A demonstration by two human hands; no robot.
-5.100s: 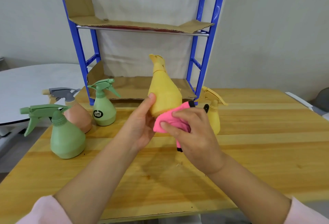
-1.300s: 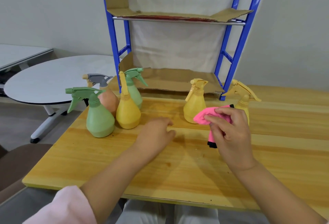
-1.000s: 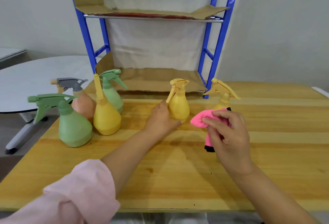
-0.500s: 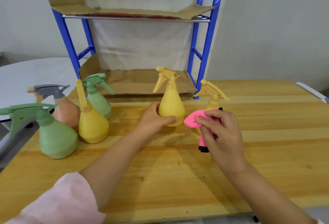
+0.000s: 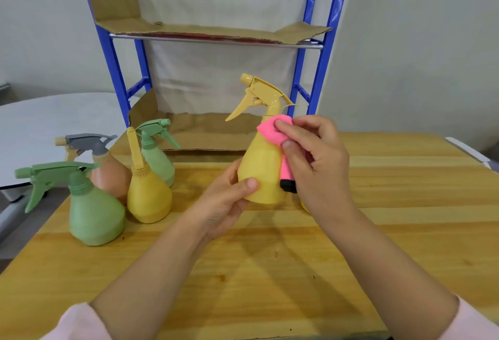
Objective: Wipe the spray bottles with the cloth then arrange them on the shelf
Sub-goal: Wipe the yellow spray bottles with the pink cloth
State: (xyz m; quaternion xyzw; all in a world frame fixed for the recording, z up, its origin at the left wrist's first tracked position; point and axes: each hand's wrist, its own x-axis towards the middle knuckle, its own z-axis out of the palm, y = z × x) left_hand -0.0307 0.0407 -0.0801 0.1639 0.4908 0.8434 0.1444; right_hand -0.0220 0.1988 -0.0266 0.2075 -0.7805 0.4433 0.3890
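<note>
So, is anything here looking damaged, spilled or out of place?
Only the cardboard on the upper shelf: its left flap stands up and its right end bends upward, so it lies uneven. Nothing is spilled. The four bottles at the left stand upright. The held yellow bottle and cloth look fine.

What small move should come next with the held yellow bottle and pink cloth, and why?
Probably a downward wipe: the right hand presses the pink cloth on the yellow bottle just under its neck, the left hand grips its base, and most of the body lies below.
</note>
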